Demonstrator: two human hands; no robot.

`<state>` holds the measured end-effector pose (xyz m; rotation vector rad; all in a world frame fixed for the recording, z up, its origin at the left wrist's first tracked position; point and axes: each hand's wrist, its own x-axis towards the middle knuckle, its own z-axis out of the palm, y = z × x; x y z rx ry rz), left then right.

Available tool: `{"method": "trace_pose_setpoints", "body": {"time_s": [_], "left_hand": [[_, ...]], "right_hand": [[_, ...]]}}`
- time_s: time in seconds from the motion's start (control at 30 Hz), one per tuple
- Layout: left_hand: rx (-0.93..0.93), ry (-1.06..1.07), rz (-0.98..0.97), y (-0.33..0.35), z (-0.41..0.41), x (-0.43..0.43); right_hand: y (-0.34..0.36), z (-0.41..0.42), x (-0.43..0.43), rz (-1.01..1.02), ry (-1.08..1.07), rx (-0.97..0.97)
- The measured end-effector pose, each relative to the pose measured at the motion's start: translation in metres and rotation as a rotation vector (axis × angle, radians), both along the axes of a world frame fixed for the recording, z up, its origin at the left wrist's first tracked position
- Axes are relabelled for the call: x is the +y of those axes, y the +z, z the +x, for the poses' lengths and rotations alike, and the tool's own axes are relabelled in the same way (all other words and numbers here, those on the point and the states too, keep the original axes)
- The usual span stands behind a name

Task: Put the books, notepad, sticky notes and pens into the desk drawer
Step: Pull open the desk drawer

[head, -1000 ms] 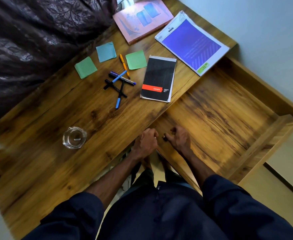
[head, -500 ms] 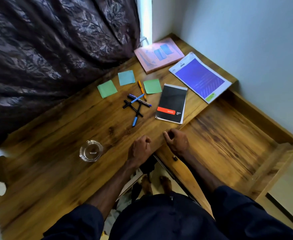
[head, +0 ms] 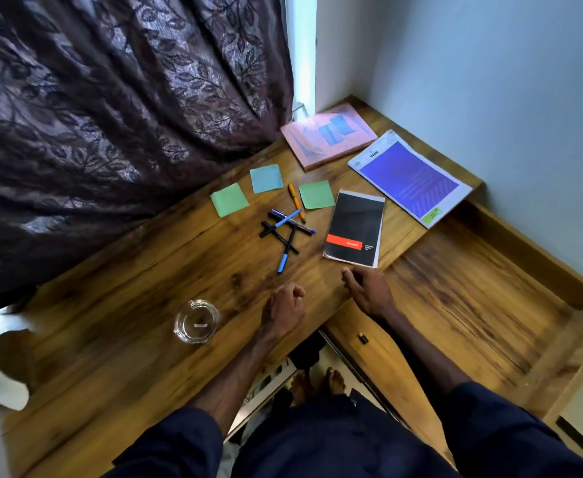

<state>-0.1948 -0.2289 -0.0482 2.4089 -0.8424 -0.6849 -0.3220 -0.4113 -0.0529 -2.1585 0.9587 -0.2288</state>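
Note:
A black notepad (head: 355,227) with a red label lies near the desk's edge. Beside it sit several crossed pens (head: 288,229) and three sticky notes, two green (head: 229,200) (head: 316,194) and one blue (head: 265,178). A pink book (head: 328,138) and a purple-covered book (head: 409,177) lie at the far corner. The wooden drawer (head: 472,298) stands pulled out on the right, nothing in it. My left hand (head: 283,310) rests on the desk with curled fingers. My right hand (head: 369,291) hovers just below the notepad, fingers loosely apart, holding nothing.
A glass ashtray (head: 197,320) sits on the wooden desk (head: 128,322) left of my left hand. A dark patterned curtain (head: 110,115) hangs behind the desk. Grey walls close in at the right. My bare feet (head: 317,384) show below the desk edge.
Both hands have left the drawer front and risen over the desk edge; the right hand has moved toward the notepad. The view has tilted up.

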Motion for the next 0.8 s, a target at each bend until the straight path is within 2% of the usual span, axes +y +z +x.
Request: {"method": "trace_pose_setpoints", "body": {"time_s": [0.37,0.63,0.8], "left_hand": [[0.001,-0.009,0.102,0.006,-0.014,-0.018],[0.034,-0.088,0.063,-0.001,-0.052,-0.034],[0.017,-0.131,0.036,0.003,-0.063,-0.038]], "right_hand": [[0.008,-0.003,0.002,0.120,0.087,-0.002],[-0.009,-0.071,0.009,0.198,-0.089,0.024],[-0.004,-0.070,0.020,0.214,-0.088,0.002]]}}
